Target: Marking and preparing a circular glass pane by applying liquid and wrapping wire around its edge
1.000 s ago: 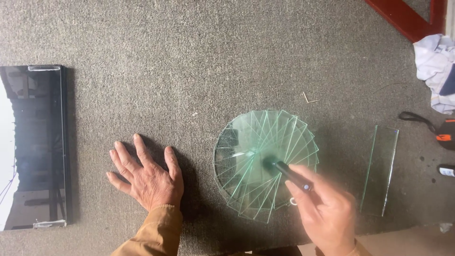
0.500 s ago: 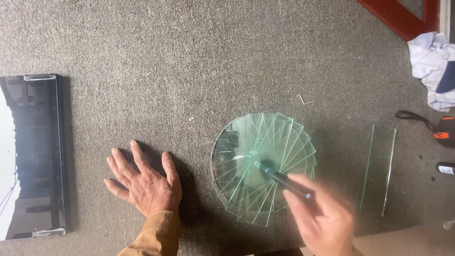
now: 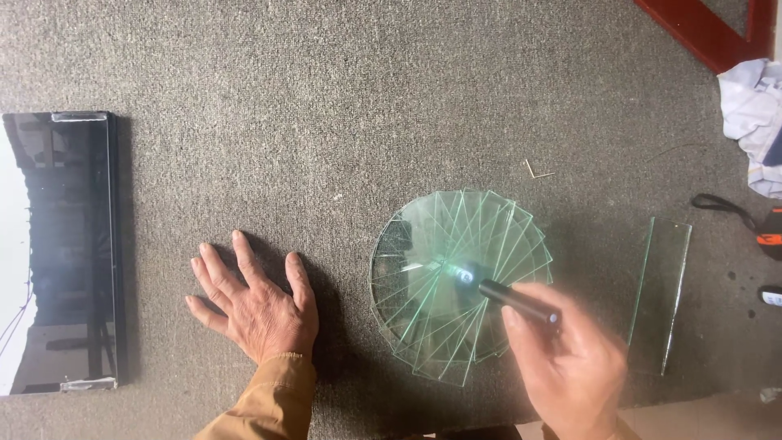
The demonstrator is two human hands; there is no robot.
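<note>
We see our right hand (image 3: 570,367) wrapped around a dark pen-like tool (image 3: 513,300), its lit tip now on the middle of the fanned stack of glass strips (image 3: 456,281) on the grey carpet (image 3: 326,98), hardly shifted from a second ago. Our left hand (image 3: 257,305) stays flat, fingers spread, left of the fan.
</note>
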